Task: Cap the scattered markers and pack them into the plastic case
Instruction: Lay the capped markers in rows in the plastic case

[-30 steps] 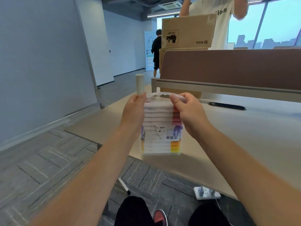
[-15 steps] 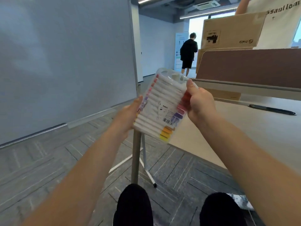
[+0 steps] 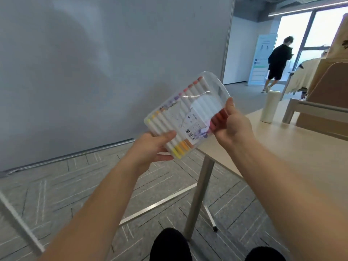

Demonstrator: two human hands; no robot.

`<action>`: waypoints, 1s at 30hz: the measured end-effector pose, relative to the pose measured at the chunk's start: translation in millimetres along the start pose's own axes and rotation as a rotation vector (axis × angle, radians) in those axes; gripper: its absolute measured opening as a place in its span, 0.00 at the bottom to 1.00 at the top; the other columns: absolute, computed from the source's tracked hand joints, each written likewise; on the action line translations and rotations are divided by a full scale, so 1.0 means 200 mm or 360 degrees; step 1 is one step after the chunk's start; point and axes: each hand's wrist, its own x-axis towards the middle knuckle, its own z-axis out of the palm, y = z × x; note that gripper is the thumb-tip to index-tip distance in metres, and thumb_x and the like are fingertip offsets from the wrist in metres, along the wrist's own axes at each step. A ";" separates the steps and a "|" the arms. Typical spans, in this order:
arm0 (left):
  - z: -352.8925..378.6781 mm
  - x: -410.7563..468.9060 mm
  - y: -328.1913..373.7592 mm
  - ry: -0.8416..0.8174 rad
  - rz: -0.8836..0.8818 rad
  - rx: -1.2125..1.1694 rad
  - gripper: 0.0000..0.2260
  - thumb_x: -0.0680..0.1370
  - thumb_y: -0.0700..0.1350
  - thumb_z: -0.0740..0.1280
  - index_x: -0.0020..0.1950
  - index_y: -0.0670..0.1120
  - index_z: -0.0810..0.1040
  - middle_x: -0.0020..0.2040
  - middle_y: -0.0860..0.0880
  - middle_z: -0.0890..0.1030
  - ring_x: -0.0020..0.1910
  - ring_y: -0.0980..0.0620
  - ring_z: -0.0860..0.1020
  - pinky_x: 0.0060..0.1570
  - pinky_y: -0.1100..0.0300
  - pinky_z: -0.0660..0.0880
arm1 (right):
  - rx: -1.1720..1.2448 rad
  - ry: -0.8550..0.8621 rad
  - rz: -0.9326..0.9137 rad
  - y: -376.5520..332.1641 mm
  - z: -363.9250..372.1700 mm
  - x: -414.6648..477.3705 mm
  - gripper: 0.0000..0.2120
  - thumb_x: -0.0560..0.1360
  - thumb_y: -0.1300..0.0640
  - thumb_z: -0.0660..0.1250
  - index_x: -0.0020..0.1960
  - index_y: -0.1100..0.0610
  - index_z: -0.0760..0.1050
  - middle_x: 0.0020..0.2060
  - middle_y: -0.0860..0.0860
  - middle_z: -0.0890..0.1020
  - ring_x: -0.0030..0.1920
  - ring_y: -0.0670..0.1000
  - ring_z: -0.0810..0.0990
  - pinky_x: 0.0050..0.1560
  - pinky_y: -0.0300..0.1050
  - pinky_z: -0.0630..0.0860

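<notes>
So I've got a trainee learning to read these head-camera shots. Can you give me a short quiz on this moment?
1. True or false: the left hand and the right hand both hold the plastic case up off the table.
2. Which marker colours lie nearest the left hand? A: yellow and orange. B: red and pink. C: black.
3. Fill in: the markers visible in the case all look ___.

Key: 1 true; 2 A; 3 capped.
</notes>
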 end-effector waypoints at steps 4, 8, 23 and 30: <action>-0.14 0.13 -0.03 0.0132 0.0042 0.0149 0.13 0.78 0.46 0.70 0.60 0.42 0.78 0.50 0.44 0.86 0.47 0.44 0.85 0.44 0.50 0.82 | -0.0057 -0.0005 0.0085 0.18 0.05 0.18 0.14 0.78 0.50 0.69 0.55 0.61 0.78 0.46 0.54 0.84 0.46 0.56 0.85 0.49 0.51 0.82; -0.30 0.29 -0.03 0.0257 0.0076 0.0330 0.14 0.78 0.44 0.69 0.63 0.44 0.76 0.52 0.45 0.85 0.48 0.45 0.85 0.44 0.48 0.82 | -0.0848 -0.0023 -0.0106 0.31 0.05 0.39 0.08 0.81 0.52 0.64 0.52 0.57 0.75 0.43 0.53 0.80 0.43 0.53 0.81 0.52 0.56 0.82; -0.52 0.72 -0.14 0.0650 0.0032 0.0769 0.12 0.76 0.42 0.72 0.58 0.46 0.77 0.51 0.48 0.83 0.48 0.47 0.83 0.47 0.44 0.82 | -0.1633 -0.0433 -0.0202 0.64 0.09 0.83 0.23 0.77 0.51 0.70 0.68 0.56 0.67 0.52 0.53 0.82 0.49 0.53 0.83 0.52 0.53 0.80; -0.55 0.75 -0.25 0.0783 0.0095 0.0994 0.04 0.76 0.48 0.72 0.49 0.52 0.80 0.45 0.51 0.85 0.44 0.49 0.84 0.49 0.45 0.81 | -0.1577 -0.0416 -0.0174 0.74 0.05 0.90 0.28 0.76 0.51 0.71 0.71 0.56 0.65 0.56 0.52 0.80 0.52 0.52 0.82 0.55 0.51 0.79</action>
